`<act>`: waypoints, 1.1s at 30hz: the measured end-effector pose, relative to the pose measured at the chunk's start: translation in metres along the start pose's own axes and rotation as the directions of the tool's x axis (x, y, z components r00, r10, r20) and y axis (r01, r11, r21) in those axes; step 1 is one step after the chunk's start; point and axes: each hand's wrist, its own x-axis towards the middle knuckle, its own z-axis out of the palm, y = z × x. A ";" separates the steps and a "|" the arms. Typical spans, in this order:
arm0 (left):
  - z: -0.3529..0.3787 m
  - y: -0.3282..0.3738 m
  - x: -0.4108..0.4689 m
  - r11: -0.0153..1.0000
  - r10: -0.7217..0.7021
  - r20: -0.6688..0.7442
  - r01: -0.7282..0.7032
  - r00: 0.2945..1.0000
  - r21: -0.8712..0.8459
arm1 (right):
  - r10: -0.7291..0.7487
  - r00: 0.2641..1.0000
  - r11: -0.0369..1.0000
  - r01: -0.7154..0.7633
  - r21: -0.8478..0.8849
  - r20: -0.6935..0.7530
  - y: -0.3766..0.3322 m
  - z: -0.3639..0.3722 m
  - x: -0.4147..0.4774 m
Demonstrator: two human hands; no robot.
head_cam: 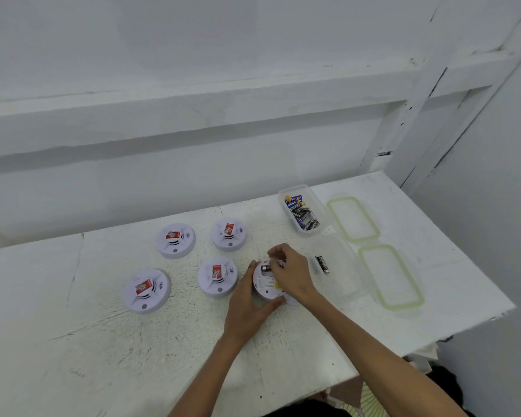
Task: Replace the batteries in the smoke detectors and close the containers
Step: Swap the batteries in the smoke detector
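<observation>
As the left hand (247,308) gripped the upturned detector (268,286), the right hand (292,273) pinched its battery (265,268); a straight pull was prob. best.

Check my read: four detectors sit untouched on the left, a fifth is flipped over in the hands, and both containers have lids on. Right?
Wrong on the lids. The head view shows both containers open: the far container and near container are uncovered, and the far lid and near lid lie on the table beside them. The rest stands.
</observation>
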 end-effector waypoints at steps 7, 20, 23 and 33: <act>0.000 0.001 0.000 0.996 0.061 -0.004 -0.060 0.998 0.068 | -0.068 0.998 0.998 0.069 0.012 -0.016 -0.011 -0.024 0.017; 0.000 0.002 0.002 0.984 0.134 -0.015 -0.131 0.991 0.121 | 0.078 0.996 0.840 -0.093 -0.534 -0.052 -0.007 -0.097 0.110; 0.000 0.000 0.003 0.984 0.134 -0.017 -0.131 0.991 0.117 | 0.144 0.989 0.781 -0.127 -0.611 -0.021 -0.013 -0.096 0.112; 0.002 -0.002 0.005 0.984 0.139 -0.024 -0.135 0.990 0.113 | 0.234 0.971 0.683 -0.132 -0.718 0.043 -0.014 -0.087 0.117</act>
